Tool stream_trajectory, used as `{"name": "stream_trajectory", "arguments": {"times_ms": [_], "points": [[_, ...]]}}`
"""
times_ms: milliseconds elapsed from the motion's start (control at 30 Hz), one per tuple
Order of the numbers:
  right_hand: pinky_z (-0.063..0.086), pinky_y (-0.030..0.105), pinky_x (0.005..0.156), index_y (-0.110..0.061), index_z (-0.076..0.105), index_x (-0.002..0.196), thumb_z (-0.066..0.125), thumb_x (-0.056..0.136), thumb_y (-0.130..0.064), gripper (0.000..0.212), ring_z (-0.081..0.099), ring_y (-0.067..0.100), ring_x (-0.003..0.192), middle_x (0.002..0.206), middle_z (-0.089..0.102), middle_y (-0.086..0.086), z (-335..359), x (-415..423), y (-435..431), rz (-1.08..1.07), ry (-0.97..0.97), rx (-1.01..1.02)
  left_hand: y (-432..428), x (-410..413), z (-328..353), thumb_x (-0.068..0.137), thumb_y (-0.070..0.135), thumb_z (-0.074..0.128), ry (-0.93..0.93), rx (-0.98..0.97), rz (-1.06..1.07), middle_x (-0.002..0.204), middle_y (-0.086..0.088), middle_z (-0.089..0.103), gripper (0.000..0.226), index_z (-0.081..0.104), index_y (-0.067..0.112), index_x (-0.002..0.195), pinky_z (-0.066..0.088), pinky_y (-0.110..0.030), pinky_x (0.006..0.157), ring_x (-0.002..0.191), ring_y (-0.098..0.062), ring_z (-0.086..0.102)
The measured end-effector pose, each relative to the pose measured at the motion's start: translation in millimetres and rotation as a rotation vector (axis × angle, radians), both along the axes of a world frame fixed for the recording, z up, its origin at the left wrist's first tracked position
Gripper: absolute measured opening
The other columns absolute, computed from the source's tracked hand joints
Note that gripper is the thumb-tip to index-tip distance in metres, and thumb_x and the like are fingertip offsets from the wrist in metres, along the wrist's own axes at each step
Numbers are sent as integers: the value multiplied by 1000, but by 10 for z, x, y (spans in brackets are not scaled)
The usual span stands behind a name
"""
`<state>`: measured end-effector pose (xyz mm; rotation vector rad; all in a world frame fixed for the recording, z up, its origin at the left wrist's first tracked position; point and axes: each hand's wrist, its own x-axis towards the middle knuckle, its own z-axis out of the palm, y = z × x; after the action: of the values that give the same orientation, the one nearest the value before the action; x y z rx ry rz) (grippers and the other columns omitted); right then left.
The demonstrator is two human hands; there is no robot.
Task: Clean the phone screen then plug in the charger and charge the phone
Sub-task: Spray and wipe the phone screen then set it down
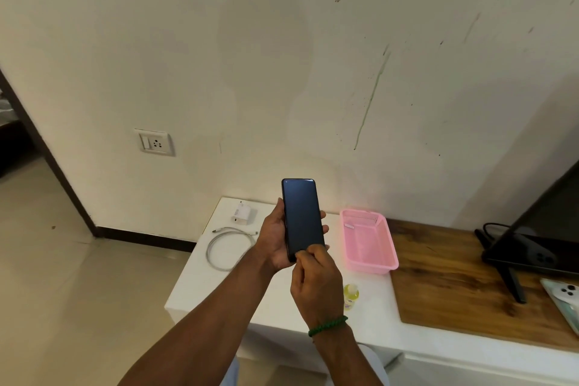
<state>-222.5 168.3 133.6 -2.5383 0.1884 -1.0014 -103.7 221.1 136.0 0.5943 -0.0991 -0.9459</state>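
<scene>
Table (200,285), left hand (275,238) gripping phone (302,216), charger (242,213) print illegible

Soft, flat room light; wide-angle bend at the edges.
The cream painted wall (282,56) is evenly lit, greying toward its top corners; the dark doorway (12,141) sits in deep shadow. A faint bluish sheen lies on the black glass-fronted phone (302,219). The pink plastic mesh basket (363,213) tints the wall behind it rosy. The dark skirting board (147,236) bows; fine detail is slightly soft.
</scene>
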Motion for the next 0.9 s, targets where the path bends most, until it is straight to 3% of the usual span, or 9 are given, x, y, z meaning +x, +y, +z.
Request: {"name": "stream_trajectory", "arguments": {"times_ms": [167, 433, 767, 900], "points": [[60, 35, 68, -1, 72, 81, 80, 65, -1, 18, 70, 26, 69, 82, 71, 15, 21, -21, -149, -12, 19, 49, 22, 30, 14, 92, 70, 27, -7, 43, 11, 110, -11, 67, 73, 67, 16, 118, 49, -41, 82, 93, -32, 65], [49, 21, 67, -1, 71, 76, 80, 64, 4, 15, 68, 24, 63, 75, 70, 13, 81, -36, -292, -78, 5, 80, 29, 20, -7, 93, 69, 24, 4, -10, -6, 109, -12, 69, 73, 68, 16, 117, 54, -46, 81, 92, -32, 66], [51, 21, 63, -2, 69, 74, 75, 72, 1, 8, 65, 22, 60, 74, 68, 12, 222, 102, -345, -67, 8, 77, 7, -46, -37, 93, 68, 27, 30, 35, 19, 111, -14, 68, 72, 67, 14, 119, 53, -40, 83, 89, -32, 65], [51, 24, 59, -1, 67, 73, 68, 77, 2, 6, 61, 23, 60, 74, 65, 12, 314, 218, -397, -58, 24, 76, -5, -74, -49, 92, 70, 27, 61, 84, -1, 115, -13, 65, 72, 62, 15, 123, 47, -44, 91, 96, -29, 62]]}}
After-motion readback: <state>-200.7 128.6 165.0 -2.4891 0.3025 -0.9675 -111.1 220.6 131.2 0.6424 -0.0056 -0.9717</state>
